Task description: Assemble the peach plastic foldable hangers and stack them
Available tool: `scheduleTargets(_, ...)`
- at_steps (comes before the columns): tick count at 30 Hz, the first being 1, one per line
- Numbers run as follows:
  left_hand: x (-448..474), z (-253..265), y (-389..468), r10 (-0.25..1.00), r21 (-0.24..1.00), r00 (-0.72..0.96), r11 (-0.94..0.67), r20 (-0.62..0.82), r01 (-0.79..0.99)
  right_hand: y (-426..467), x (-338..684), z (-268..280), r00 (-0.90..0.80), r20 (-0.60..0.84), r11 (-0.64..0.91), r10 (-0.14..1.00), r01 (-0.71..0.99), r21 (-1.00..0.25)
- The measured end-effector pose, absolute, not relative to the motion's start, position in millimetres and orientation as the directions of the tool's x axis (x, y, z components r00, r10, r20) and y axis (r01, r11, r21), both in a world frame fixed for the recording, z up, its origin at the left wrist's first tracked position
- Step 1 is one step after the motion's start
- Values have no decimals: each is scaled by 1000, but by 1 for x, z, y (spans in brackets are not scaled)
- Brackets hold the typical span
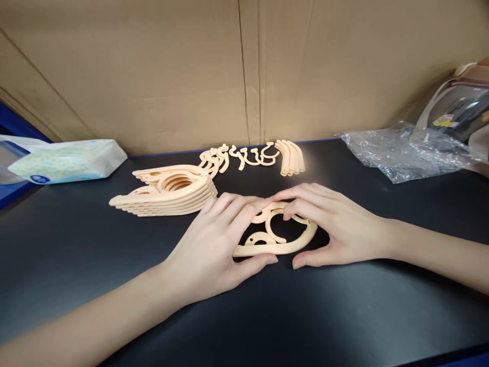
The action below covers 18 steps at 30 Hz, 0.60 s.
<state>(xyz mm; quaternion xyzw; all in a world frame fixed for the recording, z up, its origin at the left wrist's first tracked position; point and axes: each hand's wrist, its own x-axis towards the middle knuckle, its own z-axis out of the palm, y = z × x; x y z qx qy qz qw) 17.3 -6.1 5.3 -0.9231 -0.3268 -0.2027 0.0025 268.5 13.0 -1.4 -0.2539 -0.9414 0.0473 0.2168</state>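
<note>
Laid out on a black worktop, bare toward the front edge. Near the middle, framed between two bare hands: a folded hanger, lying flat, with a hook nested between two curved sides. Covered at the end toward the worktop's left edge by the left hand, in a wide-spanning grip with thumb along the near side; cannot tell how firmly pressed. Touched at the other end by the right hand, also wide in the grip, with index finger bent over the far side and thumb apart from the near one.

Apparently at the stage of squaring up the parts of a single hanger. Calling next, by the look of it, for the right thumb drawn in and for even pressure from both ends, without tipping the hook out of line.

Farther back, toward the left edge: a neat stack of like hangers. Scattered near the back edge, about midway: loose hooks, just beside a bundle of bars. Set by the back left corner, a tissue pack; toward the back right corner, crumpled wrap and a clear bag. Backed throughout by cardboard.
</note>
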Motion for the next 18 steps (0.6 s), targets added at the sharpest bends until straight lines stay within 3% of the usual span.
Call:
scheduleTargets(4,18,6,-6,622,98,665,-757,414,647,14,268,-2,-721,432,835,541,521,-176)
scheduleTargets(9,16,6,-6,647,94,623,-723,440,684,18,269,-5,-651,460,792,603,556,-252)
scheduleTargets(18,18,6,-6,638,69,654,-735,407,674,14,269,-4,-669,556,844,494,521,-124)
